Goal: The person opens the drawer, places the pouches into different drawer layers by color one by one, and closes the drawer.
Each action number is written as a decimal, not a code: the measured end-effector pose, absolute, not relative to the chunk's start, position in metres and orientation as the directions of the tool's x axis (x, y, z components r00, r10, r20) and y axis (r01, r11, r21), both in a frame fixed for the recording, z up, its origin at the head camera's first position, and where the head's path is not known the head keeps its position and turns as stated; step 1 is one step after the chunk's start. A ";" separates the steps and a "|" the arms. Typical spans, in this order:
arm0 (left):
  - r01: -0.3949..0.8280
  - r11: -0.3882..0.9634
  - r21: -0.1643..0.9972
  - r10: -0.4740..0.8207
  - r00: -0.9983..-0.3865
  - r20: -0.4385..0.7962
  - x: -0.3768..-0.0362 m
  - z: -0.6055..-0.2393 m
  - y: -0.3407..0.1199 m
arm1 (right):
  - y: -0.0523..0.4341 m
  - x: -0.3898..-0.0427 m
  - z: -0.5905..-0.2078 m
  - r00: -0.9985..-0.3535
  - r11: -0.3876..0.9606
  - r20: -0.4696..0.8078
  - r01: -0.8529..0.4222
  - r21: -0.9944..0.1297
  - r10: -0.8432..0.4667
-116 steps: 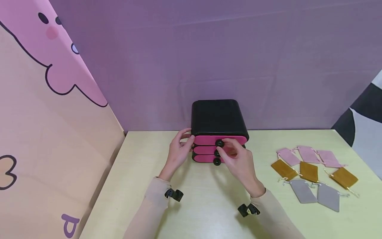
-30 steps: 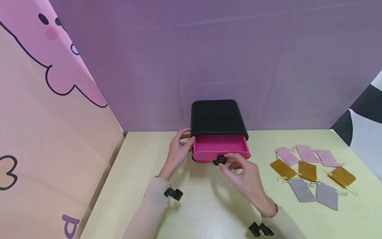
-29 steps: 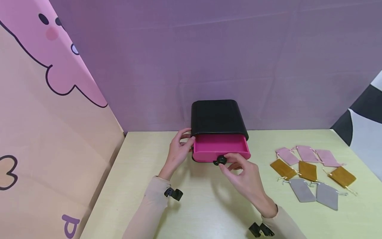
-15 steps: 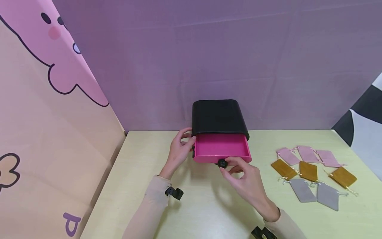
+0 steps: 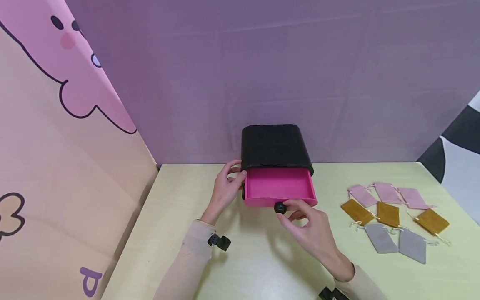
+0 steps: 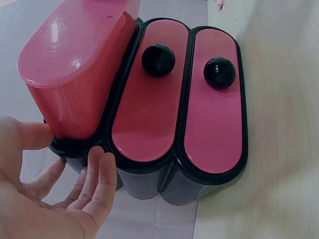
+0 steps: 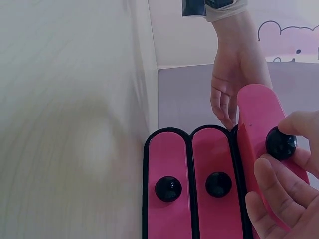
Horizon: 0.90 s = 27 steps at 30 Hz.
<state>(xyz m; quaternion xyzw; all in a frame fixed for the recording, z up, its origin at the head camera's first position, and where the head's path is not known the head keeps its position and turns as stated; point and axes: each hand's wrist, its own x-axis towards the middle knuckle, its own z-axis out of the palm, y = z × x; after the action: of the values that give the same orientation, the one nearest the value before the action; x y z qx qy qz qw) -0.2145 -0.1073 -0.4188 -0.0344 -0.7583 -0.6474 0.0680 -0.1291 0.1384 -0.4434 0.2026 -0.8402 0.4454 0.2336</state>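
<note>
R grip on drawer knob

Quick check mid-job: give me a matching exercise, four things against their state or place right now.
1. top drawer
2. left hand
3. right hand
4. pouches

a. lying on the table's right side
b. pulled out, nothing visible inside
c. pinches the black knob
d. rests on the black case's left side

Pairs: 1-b, 2-d, 3-c, 4-a
</note>
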 end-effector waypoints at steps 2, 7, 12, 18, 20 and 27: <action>0.141 0.155 0.978 -0.032 -0.988 0.148 -0.215 -0.419 -0.107 | 0.139 -0.128 -0.443 -0.809 0.525 0.573 -0.548 -0.651 -0.134; 0.147 0.153 0.977 -0.028 -0.988 0.153 -0.216 -0.420 -0.108 | 0.140 -0.126 -0.443 -0.810 0.531 0.568 -0.549 -0.646 -0.146; 0.144 0.162 0.976 -0.027 -0.988 0.150 -0.214 -0.420 -0.108 | 0.141 -0.126 -0.443 -0.806 0.523 0.570 -0.558 -0.644 -0.158; 0.141 0.155 0.978 -0.024 -0.989 0.146 -0.214 -0.421 -0.109 | 0.144 -0.126 -0.443 -0.801 0.511 0.574 -0.570 -0.643 -0.171; 0.143 0.152 0.978 -0.022 -0.989 0.148 -0.215 -0.421 -0.109 | 0.145 -0.126 -0.444 -0.795 0.501 0.581 -0.580 -0.643 -0.175; 0.151 0.156 0.976 -0.023 -0.987 0.156 -0.214 -0.421 -0.109 | 0.151 -0.125 -0.446 -0.776 0.490 0.608 -0.600 -0.632 -0.166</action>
<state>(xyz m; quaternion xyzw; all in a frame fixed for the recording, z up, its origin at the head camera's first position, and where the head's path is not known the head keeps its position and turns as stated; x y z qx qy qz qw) -0.2141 -0.1086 -0.4206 -0.0421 -0.7572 -0.6483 0.0671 -0.1251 0.1514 -0.4456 0.2310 -0.8286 0.4490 0.2420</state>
